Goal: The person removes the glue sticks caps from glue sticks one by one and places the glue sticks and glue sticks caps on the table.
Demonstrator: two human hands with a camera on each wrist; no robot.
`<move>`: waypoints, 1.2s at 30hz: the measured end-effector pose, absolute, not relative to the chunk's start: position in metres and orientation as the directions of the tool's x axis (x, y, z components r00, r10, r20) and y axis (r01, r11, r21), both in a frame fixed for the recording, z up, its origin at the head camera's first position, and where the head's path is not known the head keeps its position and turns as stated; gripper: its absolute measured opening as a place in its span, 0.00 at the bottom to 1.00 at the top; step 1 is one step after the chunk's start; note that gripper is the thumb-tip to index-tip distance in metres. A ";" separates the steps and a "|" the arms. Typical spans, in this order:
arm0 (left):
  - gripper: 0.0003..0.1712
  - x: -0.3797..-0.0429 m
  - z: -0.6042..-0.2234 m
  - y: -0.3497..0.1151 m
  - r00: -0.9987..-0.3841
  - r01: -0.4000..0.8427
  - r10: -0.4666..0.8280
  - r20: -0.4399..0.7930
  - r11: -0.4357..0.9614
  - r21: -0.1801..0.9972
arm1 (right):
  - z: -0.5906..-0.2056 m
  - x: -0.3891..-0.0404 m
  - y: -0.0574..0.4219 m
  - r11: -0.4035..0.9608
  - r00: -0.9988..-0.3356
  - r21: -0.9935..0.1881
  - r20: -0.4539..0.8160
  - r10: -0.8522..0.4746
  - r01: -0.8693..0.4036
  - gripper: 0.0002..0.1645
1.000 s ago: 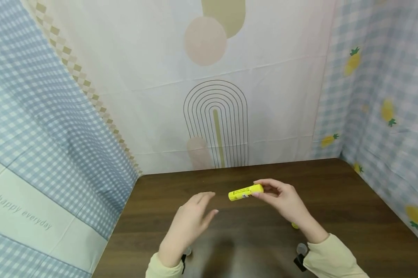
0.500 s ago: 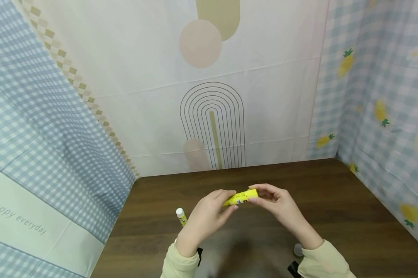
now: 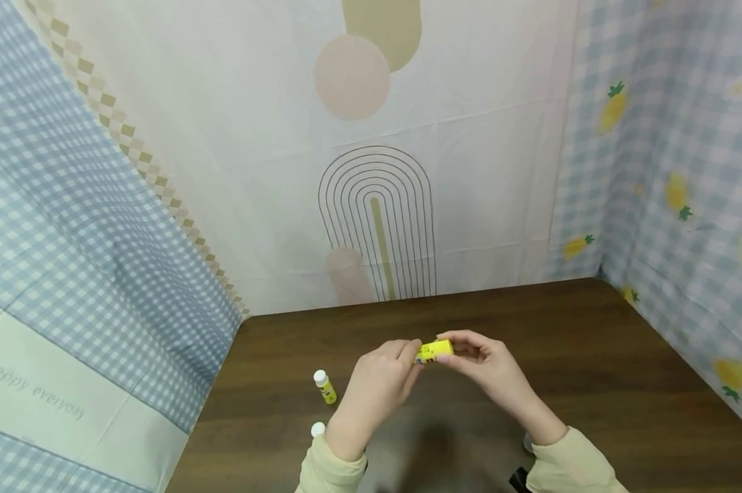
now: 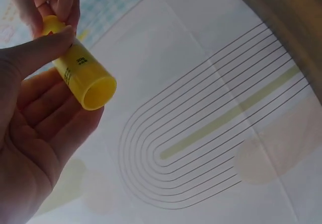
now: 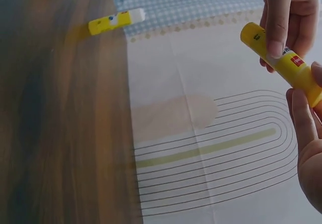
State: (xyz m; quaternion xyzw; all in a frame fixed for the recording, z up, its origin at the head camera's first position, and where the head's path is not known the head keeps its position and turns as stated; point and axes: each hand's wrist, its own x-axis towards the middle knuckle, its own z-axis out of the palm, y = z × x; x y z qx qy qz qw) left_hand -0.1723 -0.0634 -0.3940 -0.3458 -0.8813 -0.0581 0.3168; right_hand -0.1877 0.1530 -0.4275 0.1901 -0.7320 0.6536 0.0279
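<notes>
A yellow glue stick tube is held nearly level above the dark wooden table, between both hands. My left hand pinches its left part, thumb on one side and fingers on the other. My right hand holds the right end between thumb and fingertips. In the left wrist view, the end of the tube facing the camera looks hollow, and the right hand grips the narrower far end. The right wrist view shows a red label on the tube's side.
Left of the left hand, a yellow glue stick with a white cap stands on the table. A white cap top peeks out by the left sleeve. A patterned cloth hangs behind the table, with checked cloths at both sides.
My left hand has moved right and taken hold of the glue stick, which only the right hand held one second ago. The white-capped stick and another white cap have come into view.
</notes>
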 end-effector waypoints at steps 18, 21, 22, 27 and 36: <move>0.19 -0.172 -0.396 -0.064 -0.467 0.704 0.675 0.572 0.675 -0.221 | -0.427 -0.193 0.170 0.201 -0.718 -0.707 0.579 -0.386 -0.678 0.19; 0.20 -0.171 -0.398 -0.065 -0.432 0.683 0.667 0.607 0.682 -0.262 | -0.428 -0.191 0.169 0.226 -0.766 -0.752 0.514 -0.386 -0.619 0.16; 0.20 -0.171 -0.398 -0.065 -0.421 0.671 0.663 0.619 0.686 -0.280 | -0.428 -0.190 0.168 0.234 -0.779 -0.764 0.493 -0.387 -0.601 0.15; 0.18 -0.172 -0.398 -0.064 -0.372 0.615 0.669 0.643 0.697 -0.369 | -0.425 -0.186 0.162 0.265 -0.820 -0.796 0.437 -0.369 -0.544 0.09; 0.17 -0.167 -0.399 -0.062 -0.364 0.584 0.689 0.627 0.693 -0.423 | -0.425 -0.185 0.161 0.278 -0.694 -0.643 0.597 -0.401 -0.714 0.15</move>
